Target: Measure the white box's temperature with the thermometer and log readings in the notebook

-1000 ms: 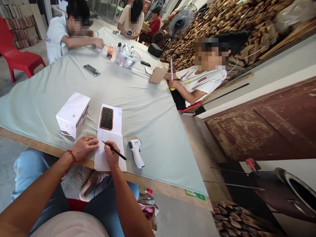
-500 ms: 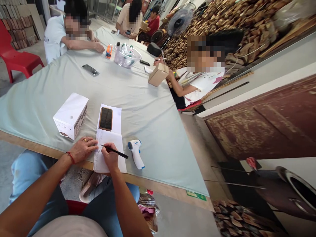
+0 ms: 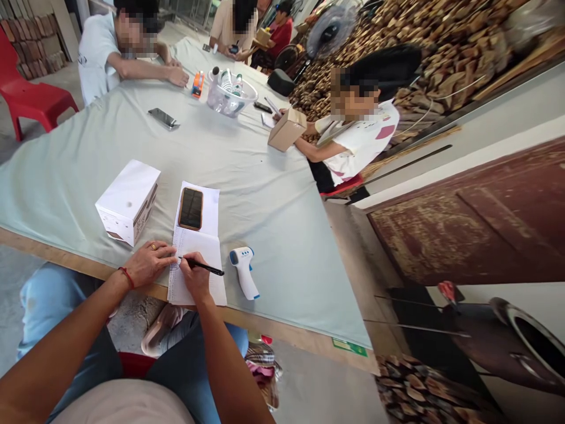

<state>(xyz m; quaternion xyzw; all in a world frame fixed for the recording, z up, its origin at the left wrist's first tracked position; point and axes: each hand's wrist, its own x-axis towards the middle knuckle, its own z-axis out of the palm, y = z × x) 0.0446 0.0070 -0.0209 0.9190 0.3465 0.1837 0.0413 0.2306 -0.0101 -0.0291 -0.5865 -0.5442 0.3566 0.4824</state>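
At the near edge of the table [image 3: 273, 235], sits over an open notebook [image 3: 210, 244] with a black pen [image 3: 205, 267] clamped between thumb and fingers of the right hand [image 3: 196, 278]; sets the pen tip to the left part of the lower page, apparently to write; lays the left hand [image 3: 151, 263] palm down and loosely spread, gripping nothing, with fingertips on the notebook's left margin, just beside the pen tip; has a phone [image 3: 191, 208] lying on the upper page, a white box [image 3: 128, 200] beyond the left hand, and a thermometer [image 3: 244, 274] to the right of the notebook, near but apart.

Could smudge any fresh ink by sliding the left fingertips into the line, given so narrow a gap between fingers and pen; could skew the notebook by pressing too lightly at that one margin; could drag the phone along by pulling the paper closer, or leave the lower page unsupported by drawing it past the table's rim, close under the right wrist; cannot tell from this angle about any overhang there; could knock the thermometer by swinging the right hand or the pen's back end outward; could have a loose corner lifted by a draught from the fan [image 3: 330, 33], if running, though cannot be sure of that from a blurry disc.
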